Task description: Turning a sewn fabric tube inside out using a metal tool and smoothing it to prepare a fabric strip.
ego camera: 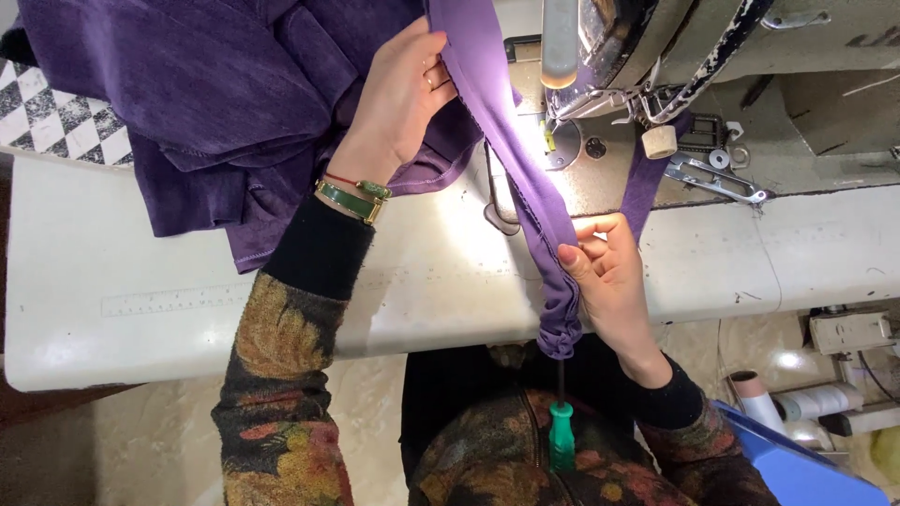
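Green-handled screwdriver (pixel 562 436) is seen at the lap, just below the right hand (pixel 609 272), whose fingers are pinched on a purple fabric strip (pixel 525 178). That strip is stretched across the sewing table (pixel 187 300) to the left hand (pixel 403 94), by which its upper end is gripped beside the sewing machine (pixel 656 56).

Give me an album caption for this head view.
Left hand and right hand stretch a purple fabric strip across a sewing machine table.
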